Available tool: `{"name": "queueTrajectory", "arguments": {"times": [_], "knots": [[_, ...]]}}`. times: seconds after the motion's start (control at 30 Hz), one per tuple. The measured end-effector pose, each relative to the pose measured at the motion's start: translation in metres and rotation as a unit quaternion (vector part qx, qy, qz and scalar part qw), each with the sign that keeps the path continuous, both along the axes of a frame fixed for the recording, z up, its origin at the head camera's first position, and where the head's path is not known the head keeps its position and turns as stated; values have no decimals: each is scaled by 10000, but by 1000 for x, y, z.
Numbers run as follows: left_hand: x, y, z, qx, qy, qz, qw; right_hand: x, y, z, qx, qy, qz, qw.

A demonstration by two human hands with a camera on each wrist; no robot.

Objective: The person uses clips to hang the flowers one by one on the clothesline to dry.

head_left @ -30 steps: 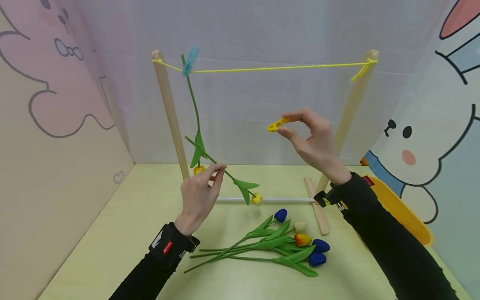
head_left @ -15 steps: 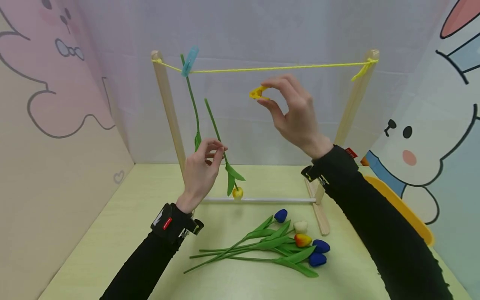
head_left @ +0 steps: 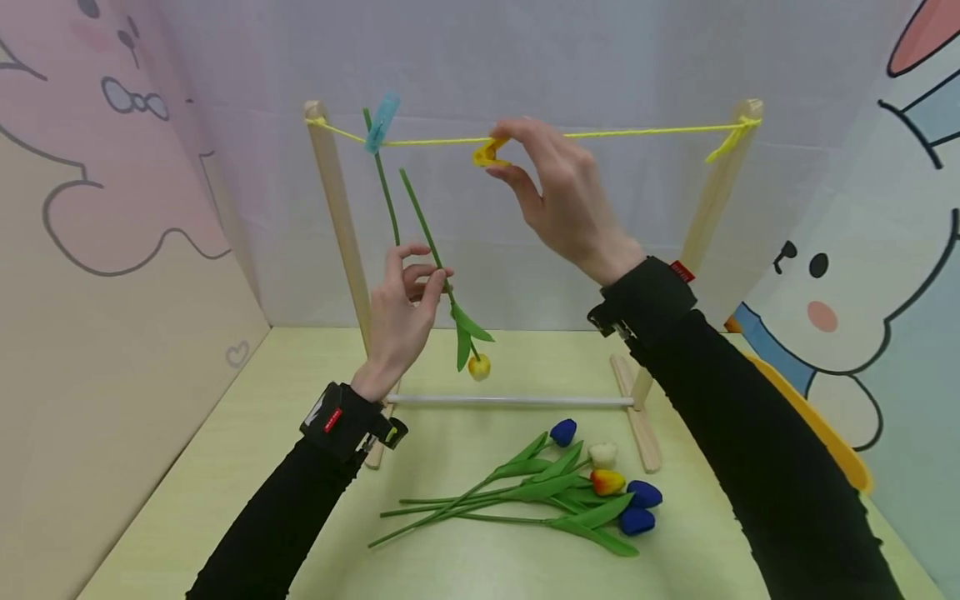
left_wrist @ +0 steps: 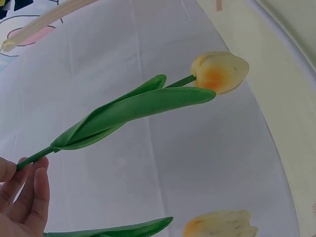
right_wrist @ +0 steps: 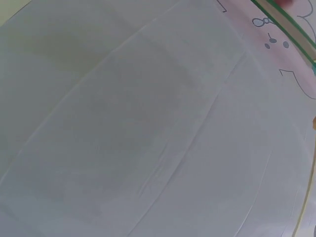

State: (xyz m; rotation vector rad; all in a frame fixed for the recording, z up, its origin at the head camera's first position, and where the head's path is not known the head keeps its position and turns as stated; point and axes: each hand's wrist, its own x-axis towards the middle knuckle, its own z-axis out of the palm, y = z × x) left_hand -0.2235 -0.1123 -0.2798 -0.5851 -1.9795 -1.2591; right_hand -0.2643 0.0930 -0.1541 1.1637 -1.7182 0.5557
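With the fingers of our left hand [head_left: 402,312] we pinch the stem of a yellow tulip [head_left: 463,332], its bloom hanging down to the right and its bare stem end pointing up, below a yellow cord [head_left: 645,132]. Between thumb and forefinger of our right hand [head_left: 566,196] we grip a yellow clothespin [head_left: 490,155] just beside the cord; we cannot tell whether the two touch. The cord runs from a left post [head_left: 340,217] to a right post [head_left: 712,196]. Toward its left end, a blue clothespin [head_left: 383,122] clips a hanging tulip [head_left: 387,200], partly hidden by our left hand. On the near surface [head_left: 240,467] lies a bunch of tulips [head_left: 536,490], blooms to the right. A yellow tray [head_left: 813,419] stands at the right.
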Motion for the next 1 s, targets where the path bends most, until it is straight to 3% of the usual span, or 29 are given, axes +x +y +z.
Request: {"name": "queueTrajectory", "arguments": {"times": [0.2,0.47,0.8,1.0], "knots": [[-3,-1,8,-115,97,31,9999,-1,-8,5,12,-244,-73,9997],[-10,0,21,-275,174,97,9994,-2,-18,12,-193,-481,197,9985],[-18,-1,41,-114,60,183,9997,-3,-28,25,-943,-1537,422,9827],[-20,-2,46,-139,-83,309,9994,-1,-34,32,-850,-1850,338,9785]]}}
